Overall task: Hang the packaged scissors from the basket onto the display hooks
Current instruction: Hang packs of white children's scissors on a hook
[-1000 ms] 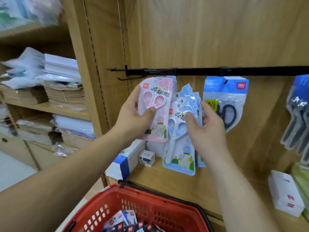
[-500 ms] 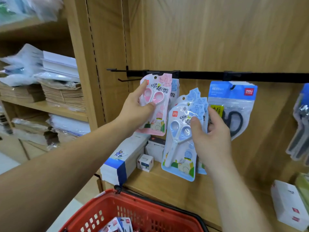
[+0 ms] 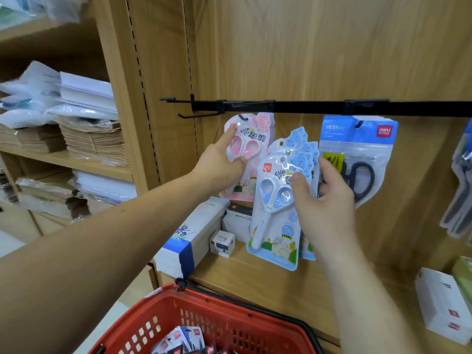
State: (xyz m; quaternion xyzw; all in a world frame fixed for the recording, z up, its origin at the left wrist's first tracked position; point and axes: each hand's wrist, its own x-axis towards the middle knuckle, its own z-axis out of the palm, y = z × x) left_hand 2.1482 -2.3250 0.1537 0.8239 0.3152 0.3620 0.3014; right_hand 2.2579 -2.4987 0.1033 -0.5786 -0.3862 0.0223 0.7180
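Wooden display wall (image 3: 306, 60), black rail (image 3: 306, 107) | left hand (image 3: 222, 162) pinches pink scissors pack (image 3: 258, 141), top at hook (image 3: 243, 117) | right hand (image 3: 324, 200) grips fanned blue scissors packs (image 3: 275, 226).

Far left of the left hand (image 3: 219, 162): brown paper stacks (image 3: 94, 141), wrapped white sheets (image 3: 86, 95). Below it: long white-and-blue box (image 3: 194, 233), small white cube box (image 3: 222, 243). Lower right of the right hand (image 3: 324, 200): white boxes (image 3: 441, 302) with red marks.

On the wooden shelf (image 3: 237, 274) a long blue-and-white box (image 3: 194, 236) and a small white box (image 3: 222, 243) are laid. A black-scissors pack (image 3: 357, 149) is hung from the rail (image 3: 306, 108).
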